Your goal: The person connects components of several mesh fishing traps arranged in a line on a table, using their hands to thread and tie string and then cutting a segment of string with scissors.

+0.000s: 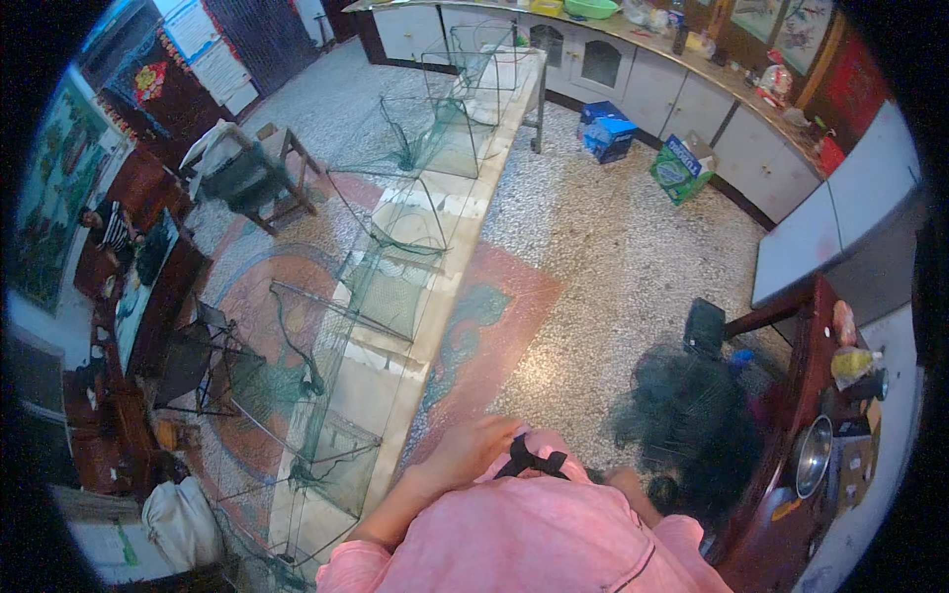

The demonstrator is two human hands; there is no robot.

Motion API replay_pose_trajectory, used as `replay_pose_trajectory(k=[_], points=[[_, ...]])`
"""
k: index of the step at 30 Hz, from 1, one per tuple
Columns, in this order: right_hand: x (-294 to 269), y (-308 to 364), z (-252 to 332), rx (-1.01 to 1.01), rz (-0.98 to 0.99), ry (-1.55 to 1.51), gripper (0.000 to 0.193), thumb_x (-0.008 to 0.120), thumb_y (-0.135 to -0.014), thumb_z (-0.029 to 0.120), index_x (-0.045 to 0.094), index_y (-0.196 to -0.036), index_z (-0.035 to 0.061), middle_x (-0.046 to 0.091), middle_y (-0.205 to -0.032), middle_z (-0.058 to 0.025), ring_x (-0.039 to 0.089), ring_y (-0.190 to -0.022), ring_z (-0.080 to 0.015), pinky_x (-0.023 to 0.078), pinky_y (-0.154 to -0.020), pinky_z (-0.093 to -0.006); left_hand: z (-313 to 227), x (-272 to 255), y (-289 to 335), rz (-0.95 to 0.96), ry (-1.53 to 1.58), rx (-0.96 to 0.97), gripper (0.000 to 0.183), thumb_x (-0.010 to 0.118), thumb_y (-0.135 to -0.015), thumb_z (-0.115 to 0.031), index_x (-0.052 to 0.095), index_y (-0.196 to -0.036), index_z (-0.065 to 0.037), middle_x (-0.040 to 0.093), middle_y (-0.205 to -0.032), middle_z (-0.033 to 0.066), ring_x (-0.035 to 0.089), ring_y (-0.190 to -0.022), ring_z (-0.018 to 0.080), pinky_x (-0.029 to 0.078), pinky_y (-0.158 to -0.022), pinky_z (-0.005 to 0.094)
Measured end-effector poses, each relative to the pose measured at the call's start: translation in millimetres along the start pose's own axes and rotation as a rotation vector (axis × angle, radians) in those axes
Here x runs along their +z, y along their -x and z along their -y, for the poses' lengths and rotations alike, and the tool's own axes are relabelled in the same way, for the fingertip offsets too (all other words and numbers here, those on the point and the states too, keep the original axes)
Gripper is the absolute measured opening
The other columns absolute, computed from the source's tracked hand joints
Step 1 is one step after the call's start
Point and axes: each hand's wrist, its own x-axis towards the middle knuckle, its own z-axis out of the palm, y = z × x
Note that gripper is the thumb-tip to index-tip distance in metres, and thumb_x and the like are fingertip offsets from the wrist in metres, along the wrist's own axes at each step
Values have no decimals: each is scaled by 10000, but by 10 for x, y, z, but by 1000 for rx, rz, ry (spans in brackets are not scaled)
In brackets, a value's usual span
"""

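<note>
My left hand [481,442] is in front of my pink shirt, beside a black bow [534,458]. Its fingertips meet the pink cloth, and whether they grip anything is unclear. Most of my right hand [627,484] is hidden behind my body, close to a dark green heap of netting [692,415] on the right. To my left, a long folding net trap [381,301] of green mesh on square wire frames stretches along a narrow, pale bench [405,381]. Several of its frames stand up; other mesh hangs over the bench's left side.
A wooden chair [262,183] with dark cloth stands far left. Blue [606,131] and green cartons [682,168] sit on the floor before white cabinets [643,84]. At right, a red-brown table [771,524] holds a metal bowl [815,457]. A person [114,232] is at the far left.
</note>
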Motion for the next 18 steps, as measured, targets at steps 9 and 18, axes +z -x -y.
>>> replay_pose_trajectory(k=[9, 18], points=[[-99, 315, 616, 134, -93, -571, 290, 560, -722, 314, 650, -787, 46, 623, -805, -194, 608, -779, -334, 474, -685, -401, 203, 5, 244, 103, 163, -7, 266, 551, -811, -106, 555, -1076, -84, 569, -904, 123, 572, -823, 281, 464, -678, 337], [-305, -87, 598, 45, -65, -286, 218, 607, -663, 277, 664, -750, 85, 636, -782, -158, 626, -728, -280, 490, -636, -373, 399, -114, 111, 85, 134, -74, 226, 529, -825, -89, 558, -1042, -32, 572, -916, 142, 563, -872, 291, 455, -729, 327]])
